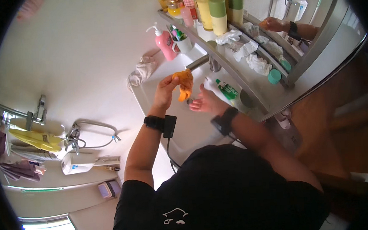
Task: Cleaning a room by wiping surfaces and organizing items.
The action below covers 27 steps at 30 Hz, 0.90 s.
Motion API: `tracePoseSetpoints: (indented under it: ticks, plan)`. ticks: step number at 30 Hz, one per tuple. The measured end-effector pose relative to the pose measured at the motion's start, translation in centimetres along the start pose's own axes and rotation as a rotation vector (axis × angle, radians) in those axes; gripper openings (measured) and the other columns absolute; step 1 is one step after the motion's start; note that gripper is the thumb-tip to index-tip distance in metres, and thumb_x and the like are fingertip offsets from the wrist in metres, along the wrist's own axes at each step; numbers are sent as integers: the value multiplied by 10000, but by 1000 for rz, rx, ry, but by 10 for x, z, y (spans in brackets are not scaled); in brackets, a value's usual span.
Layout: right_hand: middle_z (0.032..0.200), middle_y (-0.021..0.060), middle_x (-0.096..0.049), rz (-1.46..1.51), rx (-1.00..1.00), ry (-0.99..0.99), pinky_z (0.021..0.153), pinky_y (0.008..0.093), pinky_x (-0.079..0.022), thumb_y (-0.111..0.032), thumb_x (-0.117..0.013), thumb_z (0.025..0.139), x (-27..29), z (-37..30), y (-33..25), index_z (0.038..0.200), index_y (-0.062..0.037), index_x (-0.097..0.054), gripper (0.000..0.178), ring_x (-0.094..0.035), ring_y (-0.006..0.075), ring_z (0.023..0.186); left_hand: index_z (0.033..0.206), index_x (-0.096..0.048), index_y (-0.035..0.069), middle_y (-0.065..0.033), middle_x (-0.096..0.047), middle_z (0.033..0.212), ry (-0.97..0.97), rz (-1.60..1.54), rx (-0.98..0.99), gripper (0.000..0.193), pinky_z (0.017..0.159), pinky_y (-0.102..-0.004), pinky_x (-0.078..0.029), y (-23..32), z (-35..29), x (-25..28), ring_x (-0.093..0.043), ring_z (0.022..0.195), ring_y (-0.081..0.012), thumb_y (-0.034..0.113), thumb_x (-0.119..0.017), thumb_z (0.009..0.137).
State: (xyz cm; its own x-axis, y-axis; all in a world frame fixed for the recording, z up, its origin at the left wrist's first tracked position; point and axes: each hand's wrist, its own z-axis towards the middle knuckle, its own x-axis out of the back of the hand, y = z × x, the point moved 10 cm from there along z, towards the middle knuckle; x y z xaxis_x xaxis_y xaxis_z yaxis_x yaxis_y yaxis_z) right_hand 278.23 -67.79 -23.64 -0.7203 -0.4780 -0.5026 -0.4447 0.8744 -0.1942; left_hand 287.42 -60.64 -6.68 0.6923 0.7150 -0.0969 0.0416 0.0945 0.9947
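So everything here is around the white glossy sink basin (185, 134). The left hand (164, 92) is over it, thumb and fingers clamped on a soft, crumpled orange piece, cloth-like (184, 83), by its upper edge, so the rest just dangles above the basin. My guess is that the pinch keeps it loose and lets any drips fall in. The right hand (208, 101) is also over the sink, bit blurry, fingers apart and holding nothing I can see.

The pink plastic pump bottle (166, 44) and white mug of toothbrushes (182, 44) stand at the sink's far left corner, probably to stay within reach but off the bowl. A green and white squeeze tube (227, 89) lies toward the sink's right side; it's got pale lettering, which I'll leave unquoted. There's also a white printed motif on the black short-sleeved shirt (239, 187), nearest the sink's front.
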Motion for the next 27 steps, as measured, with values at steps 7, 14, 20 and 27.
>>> tracePoseSetpoints:
  ticks: [7, 14, 20, 27]
  plan:
    - [1194, 160, -542, 69, -88, -479, 911, 457, -463, -164, -307, 971, -21, 56, 5, 1184, -13, -499, 324, -535, 274, 1133, 1016, -619, -11, -38, -636, 953, -118, 43, 136, 275, 852, -266, -412, -37, -31, 12, -560, 892, -122, 233, -506, 960]
    - [1167, 131, -553, -109, 14, -488, 870, 441, -495, -125, -374, 965, -57, -26, 31, 1197, -12, -495, 285, -549, 258, 1116, 1280, -445, 201, -26, -518, 1252, 407, -201, 532, 530, 939, -502, -398, -136, -84, 78, -514, 1097, -211, 563, -494, 896]
    - [1210, 98, -523, -384, 214, -734, 899, 447, -472, -325, -430, 982, -77, -50, 51, 1189, -72, -485, 331, -525, 258, 1150, 1207, -475, 86, -88, -555, 1175, 163, -664, 284, 429, 910, -475, -463, -108, -83, 46, -543, 1105, -266, 415, -509, 934]
    - [1249, 130, -453, -216, -75, -616, 883, 502, -470, -517, -510, 906, -23, -37, 68, 1232, -157, -403, 498, -519, 311, 1115, 1067, -552, 36, -63, -591, 942, 182, -119, 41, 217, 784, -296, -502, -53, -74, 5, -584, 873, -161, 197, -576, 923]
